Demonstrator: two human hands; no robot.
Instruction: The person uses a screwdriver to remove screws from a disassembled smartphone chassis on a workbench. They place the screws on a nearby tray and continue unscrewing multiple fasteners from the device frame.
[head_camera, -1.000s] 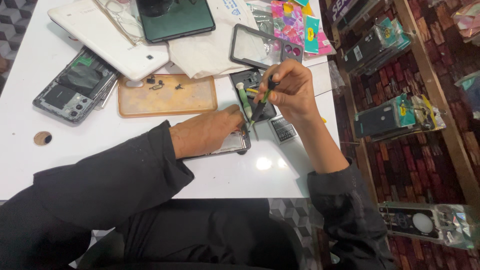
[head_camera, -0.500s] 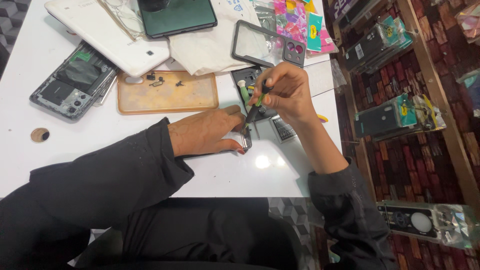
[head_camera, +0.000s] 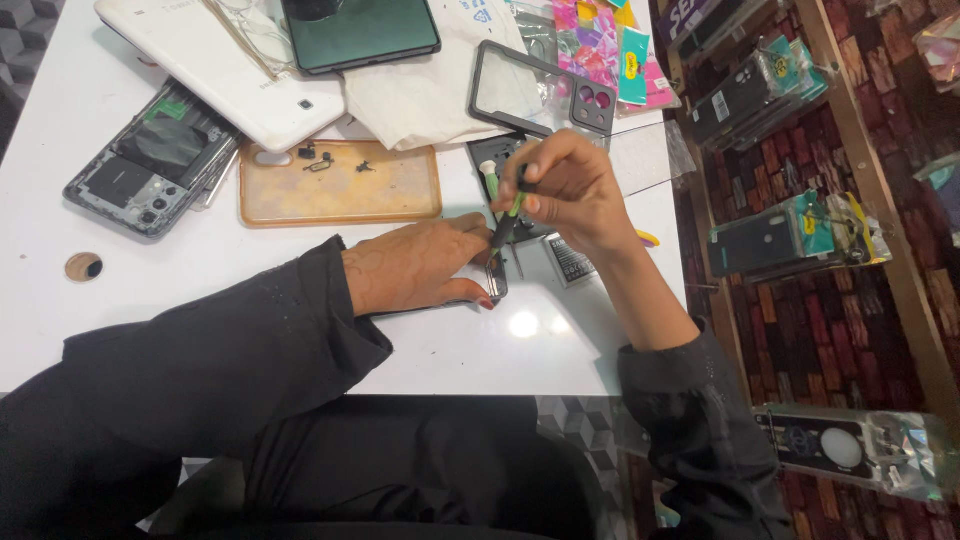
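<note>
My left hand (head_camera: 420, 266) lies flat on a phone (head_camera: 497, 283) on the white table (head_camera: 200, 290), covering most of it; only its right end shows. My right hand (head_camera: 568, 190) grips a small green-and-black screwdriver (head_camera: 506, 215), tip down at the phone's right end beside my left fingertips. A second green-handled tool (head_camera: 490, 180) pokes up by my right fingers. Both arms are in black sleeves.
An orange phone case (head_camera: 340, 185) holding small screws lies left of my hands. An opened grey phone (head_camera: 155, 160), a white tablet (head_camera: 220, 65), a dark green phone (head_camera: 360, 30) and a clear black-rimmed case (head_camera: 540, 90) sit at the back. Packaged accessories (head_camera: 770, 230) lie right.
My left hand has slid right along the phone. My right hand has lowered the screwdriver tip onto the phone's right end. The view has shifted slightly.
</note>
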